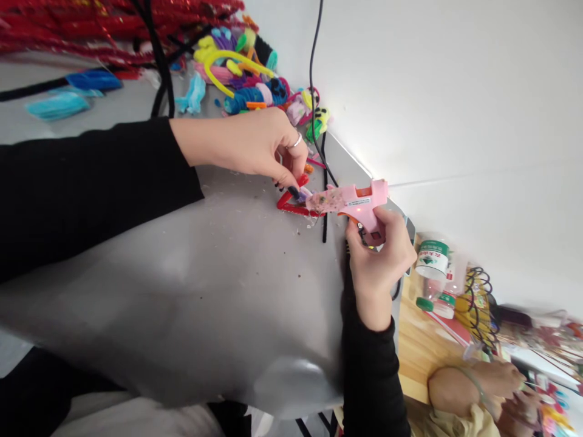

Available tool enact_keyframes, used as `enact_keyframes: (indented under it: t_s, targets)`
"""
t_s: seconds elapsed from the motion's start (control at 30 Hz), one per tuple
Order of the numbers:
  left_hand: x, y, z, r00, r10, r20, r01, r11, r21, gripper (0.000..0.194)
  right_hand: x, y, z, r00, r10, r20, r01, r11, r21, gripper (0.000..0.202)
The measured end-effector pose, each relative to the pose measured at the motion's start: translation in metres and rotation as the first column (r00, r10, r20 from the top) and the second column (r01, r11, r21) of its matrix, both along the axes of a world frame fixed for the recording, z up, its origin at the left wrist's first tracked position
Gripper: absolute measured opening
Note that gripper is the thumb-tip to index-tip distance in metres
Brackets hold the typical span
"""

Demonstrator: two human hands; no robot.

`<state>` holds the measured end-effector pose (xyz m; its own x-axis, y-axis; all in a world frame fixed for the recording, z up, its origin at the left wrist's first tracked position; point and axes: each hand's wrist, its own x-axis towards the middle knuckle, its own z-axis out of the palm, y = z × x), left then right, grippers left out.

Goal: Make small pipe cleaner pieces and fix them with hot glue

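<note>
My right hand is wrapped round the handle of a pink hot glue gun, which has a small lit light and a stained front end. The gun's nozzle points left, at the fingertips of my left hand. That hand wears a ring and is closed in a pinch on a bent red pipe cleaner. Close to the nozzle, a small dark and purple piece shows by the fingertips; its kind is unclear. The nozzle's tip is partly hidden, so I cannot tell whether it touches the pipe cleaner.
Colourful pipe-cleaner figures lie beyond my left hand, with red tinsel stems at the upper left. A black cord runs down near the glue gun. Bottles stand on a wooden table; another person's arm is at lower right.
</note>
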<state>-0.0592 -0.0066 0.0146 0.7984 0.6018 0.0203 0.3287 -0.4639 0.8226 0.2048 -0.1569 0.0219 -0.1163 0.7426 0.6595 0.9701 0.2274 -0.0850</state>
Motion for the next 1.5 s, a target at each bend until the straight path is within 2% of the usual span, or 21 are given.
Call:
enact_keyframes:
  t_s: [0.5, 0.67, 0.93, 1.1, 1.37, 1.5]
  targets:
    - [0.000, 0.005, -0.008, 0.999, -0.024, 0.029, 0.024, 0.999, 0.024, 0.048, 0.002, -0.004, 0.004, 0.998, -0.061, 0.007, 0.061, 0.998, 0.012, 0.011]
    - [0.000, 0.004, -0.007, 0.999, -0.024, 0.032, 0.023, 0.999, 0.026, 0.047, 0.003, -0.005, 0.005, 1.000, -0.019, 0.000, 0.019, 0.999, 0.038, 0.013]
    - [0.000, 0.006, -0.009, 0.998, -0.047, 0.050, 0.047, 0.999, 0.012, 0.051, 0.007, -0.007, 0.007, 1.000, -0.020, 0.008, 0.020, 0.999, 0.045, 0.014]
    - [0.000, 0.004, -0.008, 0.996, -0.050, 0.068, 0.047, 0.998, 0.049, 0.056, 0.009, -0.009, 0.009, 1.000, -0.011, -0.006, 0.011, 0.999, 0.051, 0.015]
    - [0.001, -0.001, 0.000, 0.991, -0.020, 0.132, 0.013, 0.998, 0.057, 0.038, 0.010, -0.012, 0.009, 0.993, -0.115, -0.019, 0.115, 0.993, 0.032, 0.013]
    - [0.002, -0.002, 0.001, 0.990, -0.016, 0.142, 0.008, 0.999, 0.052, 0.034, 0.012, -0.013, 0.010, 0.994, -0.105, -0.041, 0.106, 0.994, 0.038, 0.013]
